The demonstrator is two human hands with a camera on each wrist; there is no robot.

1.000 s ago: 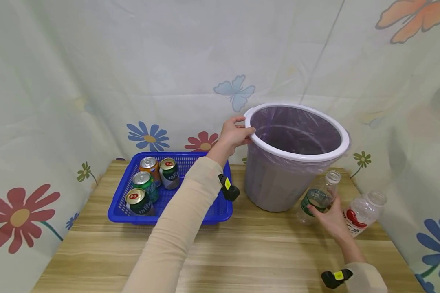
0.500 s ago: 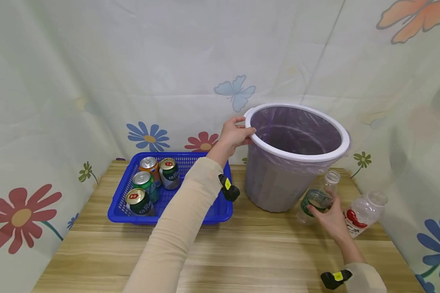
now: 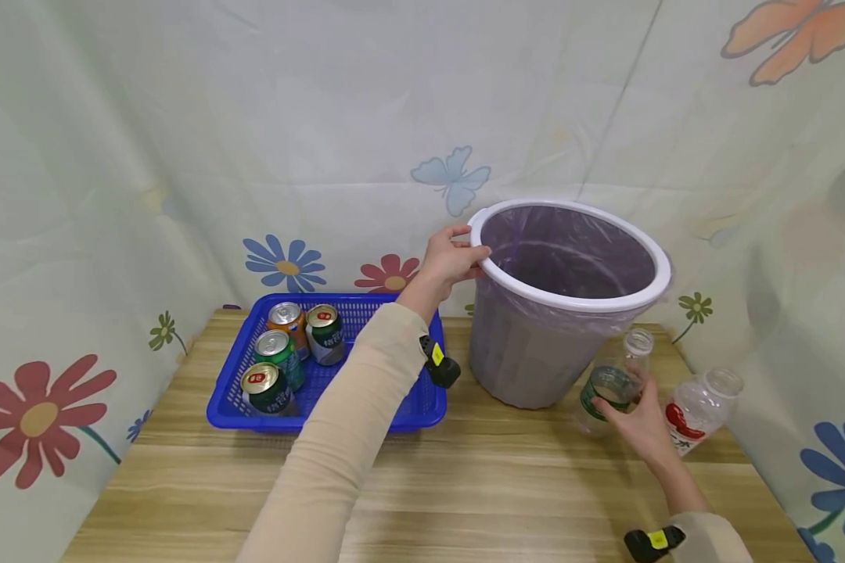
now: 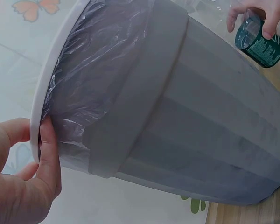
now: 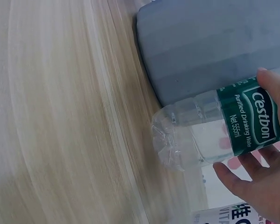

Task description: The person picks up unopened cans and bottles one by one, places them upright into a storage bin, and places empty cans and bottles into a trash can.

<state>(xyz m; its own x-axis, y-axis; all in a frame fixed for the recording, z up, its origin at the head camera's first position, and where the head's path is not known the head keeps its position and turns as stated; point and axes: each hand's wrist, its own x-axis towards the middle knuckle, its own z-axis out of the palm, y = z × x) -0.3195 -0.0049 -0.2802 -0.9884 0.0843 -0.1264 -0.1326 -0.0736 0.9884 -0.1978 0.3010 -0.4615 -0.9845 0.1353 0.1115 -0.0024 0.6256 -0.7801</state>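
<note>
My left hand (image 3: 447,259) pinches the white rim (image 3: 570,300) of a grey waste bin (image 3: 528,352) between thumb and fingers. A thin purple liner hangs over that rim. On the right, my right hand (image 3: 641,422) grips a clear plastic water bottle (image 5: 182,135) round its green label, thumb on one side and fingers on the other. The bottle stands close beside the bin's lower wall; whether its base touches the table cannot be told. Just right of this hand is a clear wide-necked plastic bottle (image 3: 704,403) with a red and white label.
A blue plastic basket (image 3: 422,410) sits left of the bin, holding several drink cans (image 3: 279,356) in its left part. Under everything is a wood-grain table (image 3: 493,493). A flower-printed curtain (image 3: 338,156) hangs behind and at both sides.
Within the last half second my right hand and the water bottle have shifted very slightly to the right. My left hand and the waste bin have stayed put.
</note>
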